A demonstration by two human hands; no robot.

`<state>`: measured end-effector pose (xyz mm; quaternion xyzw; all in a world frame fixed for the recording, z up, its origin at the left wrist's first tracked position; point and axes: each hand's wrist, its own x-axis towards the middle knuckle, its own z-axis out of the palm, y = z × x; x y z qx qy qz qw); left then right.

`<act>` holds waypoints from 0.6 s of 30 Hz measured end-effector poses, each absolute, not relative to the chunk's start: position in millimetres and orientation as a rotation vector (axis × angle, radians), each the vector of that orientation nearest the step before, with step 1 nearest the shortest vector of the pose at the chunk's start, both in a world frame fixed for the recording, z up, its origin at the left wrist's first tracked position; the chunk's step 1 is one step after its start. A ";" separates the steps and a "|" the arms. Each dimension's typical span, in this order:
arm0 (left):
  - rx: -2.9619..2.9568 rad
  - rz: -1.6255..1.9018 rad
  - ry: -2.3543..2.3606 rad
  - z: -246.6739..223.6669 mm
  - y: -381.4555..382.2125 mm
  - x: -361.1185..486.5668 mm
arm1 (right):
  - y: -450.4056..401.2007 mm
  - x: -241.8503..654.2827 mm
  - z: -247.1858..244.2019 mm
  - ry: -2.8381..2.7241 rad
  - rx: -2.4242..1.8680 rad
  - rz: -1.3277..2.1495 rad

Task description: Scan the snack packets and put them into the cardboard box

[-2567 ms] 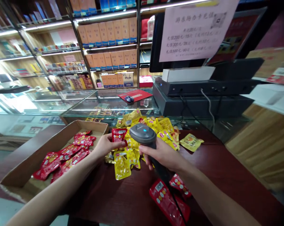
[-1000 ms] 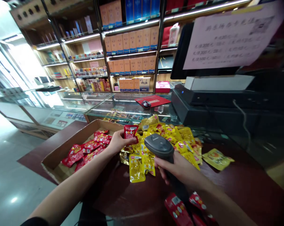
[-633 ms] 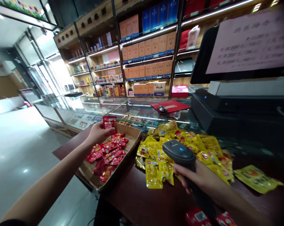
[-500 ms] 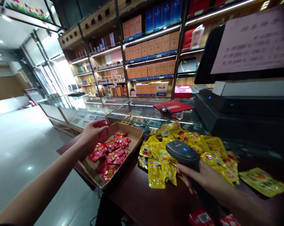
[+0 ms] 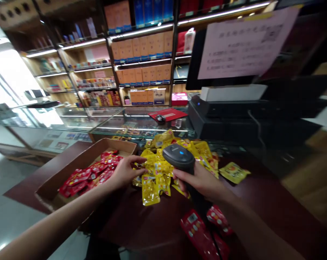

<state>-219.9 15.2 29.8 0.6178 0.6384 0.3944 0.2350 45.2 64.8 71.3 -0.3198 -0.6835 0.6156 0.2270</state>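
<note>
My right hand (image 5: 198,180) is wrapped round the grip of a black barcode scanner (image 5: 179,156), whose head shows a small blue light. Below it, red snack packets (image 5: 198,231) lie on the dark brown table. My left hand (image 5: 129,169) is open, thumb and fingers apart, at the left edge of a pile of yellow snack packets (image 5: 151,191); whether a fingertip touches one I cannot tell. Left of that hand, a cardboard box (image 5: 45,187) holds several red packets (image 5: 80,177), partly hidden by my left forearm.
One yellow packet (image 5: 234,172) lies apart on the right. Behind the pile stand a glass counter (image 5: 117,121), a mouse (image 5: 160,118) on a red mat (image 5: 174,114), and a black monitor with a pink paper sheet (image 5: 239,47). Shelves of orange boxes (image 5: 144,47) line the back.
My left hand has moved right, from over the box of red packets to the yellow pile. The camera view has turned right. My right hand still holds the scanner.
</note>
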 end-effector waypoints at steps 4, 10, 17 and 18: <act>2.113 0.788 1.330 9.3 14.9 -143.1 | 68.7 54.3 81.1 -1.873 -0.825 1.654; 2.414 0.424 0.840 -22.9 4.4 -69.1 | 69.4 63.0 87.1 -1.819 -0.788 1.670; 2.423 0.137 1.267 -27.8 13.7 -90.8 | 66.6 61.7 84.6 -1.787 -0.812 1.709; 2.400 0.088 1.313 -22.3 15.5 -100.8 | 66.9 60.7 83.4 -1.794 -0.812 1.713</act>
